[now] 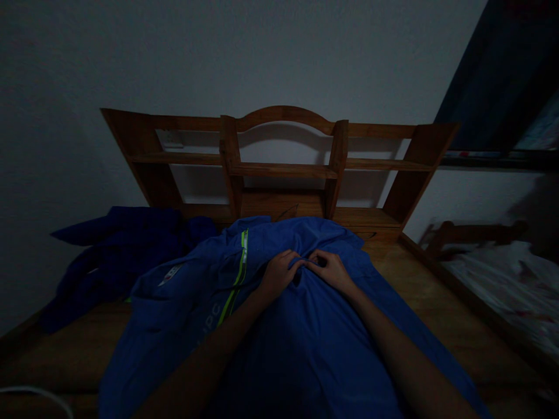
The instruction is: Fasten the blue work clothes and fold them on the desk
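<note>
A blue work garment [340,343] with a yellow-green reflective stripe and pale lettering lies spread over the wooden desk. Near its middle, my left hand [282,272] pinches a fold of the cloth between thumb and fingers. Close beside it, my right hand [331,269] grips the same fold, the fingertips of both hands almost meeting. The cloth is lifted into a small ridge there, with creases running away from it. Whether a button or fastener sits under the fingertips is hidden.
A dark blue bundled cloth [126,250] lies on the desk at the left. Behind stands a wooden shelf unit [283,170] against the wall. At lower left runs a white cable [39,391]. To the right, whitish plastic or cloth [510,279] lies beyond the desk edge.
</note>
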Motion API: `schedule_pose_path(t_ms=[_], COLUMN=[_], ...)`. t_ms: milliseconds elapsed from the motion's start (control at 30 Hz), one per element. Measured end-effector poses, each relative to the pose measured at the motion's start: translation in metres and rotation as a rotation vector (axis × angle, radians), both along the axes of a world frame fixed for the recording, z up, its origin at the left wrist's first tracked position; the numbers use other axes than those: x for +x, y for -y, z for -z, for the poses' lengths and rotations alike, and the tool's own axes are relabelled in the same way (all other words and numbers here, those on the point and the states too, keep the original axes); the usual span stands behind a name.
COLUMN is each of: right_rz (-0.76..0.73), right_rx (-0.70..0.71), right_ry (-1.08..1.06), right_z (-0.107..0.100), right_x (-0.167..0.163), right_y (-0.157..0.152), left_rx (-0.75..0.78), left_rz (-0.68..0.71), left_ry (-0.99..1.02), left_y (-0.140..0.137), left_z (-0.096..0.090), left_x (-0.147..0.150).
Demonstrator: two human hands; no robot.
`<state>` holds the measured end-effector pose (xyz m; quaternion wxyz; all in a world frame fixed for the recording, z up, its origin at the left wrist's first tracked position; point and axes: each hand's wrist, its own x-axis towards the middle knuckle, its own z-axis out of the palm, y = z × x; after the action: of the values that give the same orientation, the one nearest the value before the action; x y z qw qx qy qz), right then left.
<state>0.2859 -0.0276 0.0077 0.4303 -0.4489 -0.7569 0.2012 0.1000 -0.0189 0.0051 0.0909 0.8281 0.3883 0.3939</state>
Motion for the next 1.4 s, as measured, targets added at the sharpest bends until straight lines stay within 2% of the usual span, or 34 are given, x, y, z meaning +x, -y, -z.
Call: schedule_pose_path(t_ms=[200,300,400,467,567,633,667,733,800,900,1000,1067,1167,1400], right_rz=[-0.001,0.016,0.044,0.035,-0.073,-0.138,-0.134,-0.032,0.140,0.316,0.374,0.378,0.303,-0.067], right_rx=[0.008,0.024,0.060,0.104,0.136,0.105,0.086,0.068,0.073,0.079,0.105,0.128,0.149,0.203], right_ry=[0.010,0.039,0.084,0.137,0.236,0.261,0.251,0.182,0.073,-0.029,-0.008,0.023,0.070,0.210], right_z=[0.003,0.007,0.004,-0.006,-0.027,-0.039,-0.042,-0.041,-0.032,-0.016,-0.011,-0.012,-0.014,-0.009], right_x=[0.001,0.000,-0.001,-0.003,-0.001,0.006,0.012,0.027,0.042,0.059,0.061,0.057,0.047,0.023], right_y=[-0.003,-0.005,-0.005,-0.002,0.003,0.004,0.003,-0.001,-0.007,-0.014,-0.012,-0.008,0.000,0.012], left_rx=[0.002,0.033,0.121,0.176,0.200,0.177,0.160,0.143,0.180,0.257,0.267,0.246,0.190,0.127], left_rz=[-0.008,-0.056,-0.226,-0.374,-0.542,-0.630,-0.666,-0.707,-0.665,-0.414,-0.116,0.011,0.104,0.152], left_ry=[-0.032,-0.093,-0.165,-0.172,-0.119,-0.065,-0.036,0.021,0.048,-0.017,-0.113,-0.149,-0.194,-0.215], left_y=[-0.001,-0.001,-0.002,-0.006,-0.012,-0.016,-0.017,-0.017,-0.013,-0.005,0.001,0.002,0.002,-0.006], left_z=[0.000,0.001,-0.001,-0.003,-0.007,-0.010,-0.012,-0.016,-0.020,-0.024,-0.022,-0.019,-0.011,0.004], left_x=[0.000,0.001,0.000,-0.004,-0.015,-0.024,-0.028,-0.033,-0.032,-0.020,-0.006,0.000,0.002,-0.002])
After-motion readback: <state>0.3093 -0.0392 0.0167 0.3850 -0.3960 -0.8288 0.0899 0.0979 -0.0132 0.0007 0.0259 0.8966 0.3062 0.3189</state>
